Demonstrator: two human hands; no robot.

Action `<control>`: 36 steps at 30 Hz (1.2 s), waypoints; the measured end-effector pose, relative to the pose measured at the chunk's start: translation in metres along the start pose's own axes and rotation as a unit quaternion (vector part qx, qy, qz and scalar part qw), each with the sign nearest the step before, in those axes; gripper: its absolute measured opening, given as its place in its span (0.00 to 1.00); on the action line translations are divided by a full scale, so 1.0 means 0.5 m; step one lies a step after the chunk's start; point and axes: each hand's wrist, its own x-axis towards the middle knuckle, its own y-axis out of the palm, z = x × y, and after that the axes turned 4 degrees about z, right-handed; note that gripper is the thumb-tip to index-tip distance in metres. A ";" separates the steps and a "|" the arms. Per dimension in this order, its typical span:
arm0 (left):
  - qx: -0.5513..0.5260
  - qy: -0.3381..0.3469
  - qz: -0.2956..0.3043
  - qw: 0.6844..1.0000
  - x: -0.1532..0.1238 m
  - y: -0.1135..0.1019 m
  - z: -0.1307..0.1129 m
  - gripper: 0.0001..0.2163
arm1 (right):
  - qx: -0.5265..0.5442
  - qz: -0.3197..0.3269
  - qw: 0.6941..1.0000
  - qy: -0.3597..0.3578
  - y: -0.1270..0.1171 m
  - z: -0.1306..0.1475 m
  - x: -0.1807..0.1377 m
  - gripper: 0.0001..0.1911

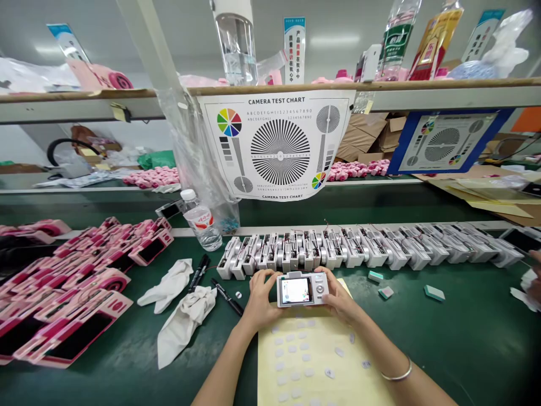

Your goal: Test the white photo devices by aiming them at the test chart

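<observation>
Both my hands hold a small grey camera body just above the green bench, its lit screen facing me. My left hand grips its left end with fingers curled over the top. My right hand wraps the right end, thumb near the round button pad. The camera sits over the top edge of a pale yellow sheet dotted with small white stickers. Behind it runs a long row of grey camera bodies. A printed camera test chart hangs from the shelf straight ahead.
Stacked pink camera shells fill the left. Two crumpled white cloths, black markers and a water bottle lie left of my hands. Small teal blocks lie to the right. Another person's hand shows at the right edge.
</observation>
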 end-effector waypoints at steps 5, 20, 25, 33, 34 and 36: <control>0.005 0.007 -0.004 1.000 0.000 0.000 -0.003 0.27 | -0.003 -0.003 1.000 0.007 -0.001 0.001 0.000 0.29; 0.016 0.025 -0.029 0.999 -0.003 0.005 -0.003 0.26 | -0.015 -0.017 1.000 0.006 -0.012 -0.012 0.009 0.26; 0.019 0.034 -0.033 0.999 -0.002 0.005 -0.005 0.25 | -0.014 -0.030 0.999 0.006 -0.014 -0.015 0.012 0.23; 0.025 0.045 -0.041 0.998 -0.003 0.008 -0.008 0.24 | -0.039 -0.055 0.998 -0.003 -0.017 -0.023 0.015 0.23; 0.025 0.045 -0.042 0.998 -0.004 0.008 -0.008 0.24 | -0.046 -0.060 0.997 -0.007 -0.018 -0.025 0.016 0.22; 0.026 0.047 -0.043 0.998 -0.005 0.009 -0.009 0.24 | -0.058 -0.069 0.996 -0.016 -0.019 -0.029 0.018 0.22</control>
